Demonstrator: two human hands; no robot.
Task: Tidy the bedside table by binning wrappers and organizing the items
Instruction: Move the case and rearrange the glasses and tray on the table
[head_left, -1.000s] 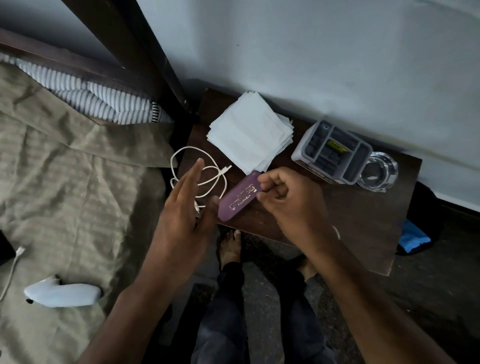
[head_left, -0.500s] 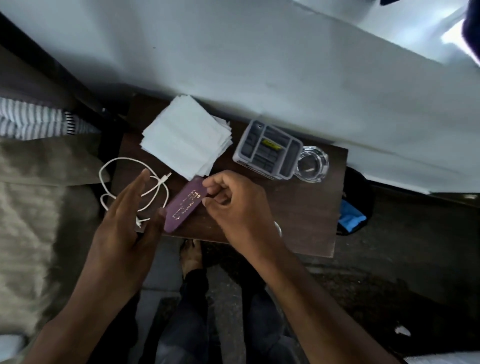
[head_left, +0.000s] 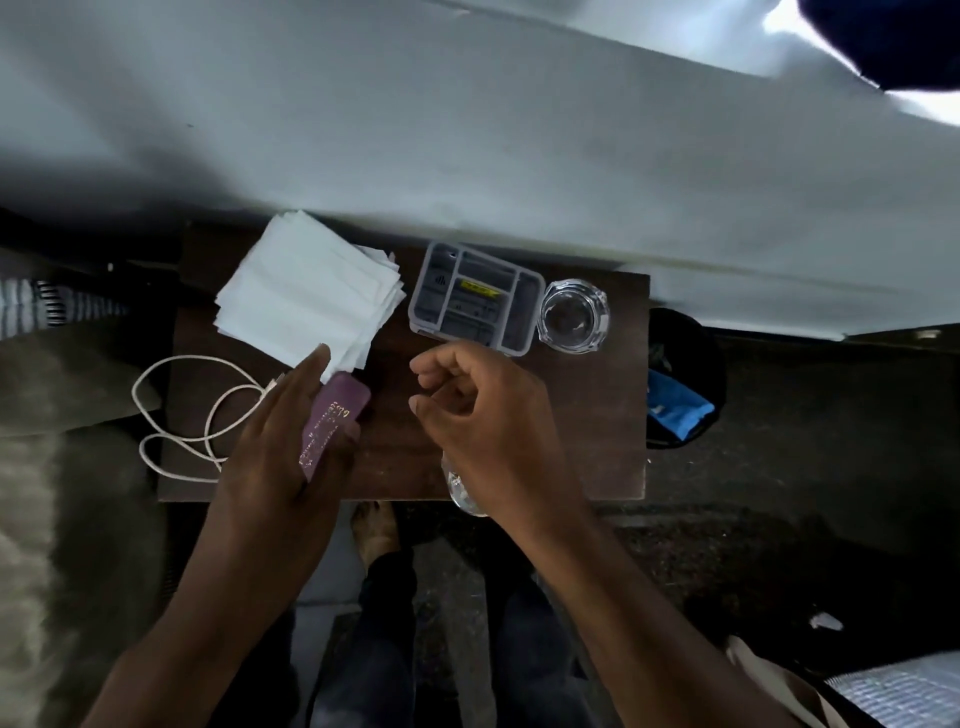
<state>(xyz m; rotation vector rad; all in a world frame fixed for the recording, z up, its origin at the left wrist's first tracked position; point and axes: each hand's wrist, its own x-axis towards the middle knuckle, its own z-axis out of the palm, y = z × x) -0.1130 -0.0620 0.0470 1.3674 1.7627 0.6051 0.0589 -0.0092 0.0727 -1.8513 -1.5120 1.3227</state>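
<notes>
A person's left hand (head_left: 291, 441) grips a purple wrapper (head_left: 332, 421) at centre frame above the dark desk (head_left: 597, 415), while the right hand (head_left: 483, 415) hovers beside it, fingers loosely curled around nothing. A stack of white tissues (head_left: 306, 301) lies upper left of them.

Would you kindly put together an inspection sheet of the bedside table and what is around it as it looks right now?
Surface: dark wooden bedside table against a pale wall.
Job's things: purple wrapper in the left hand; stack of white tissues; grey compartment box; glass ashtray.
Clutter: a clear glass item at the front edge, mostly hidden under the right hand.
Hands: left holds the wrapper; right curled, holding nothing visible.
Cables: white cable looped over the table's left edge.
Surroundings: dark bin with a blue item beside the table; bedding to the left.
</notes>
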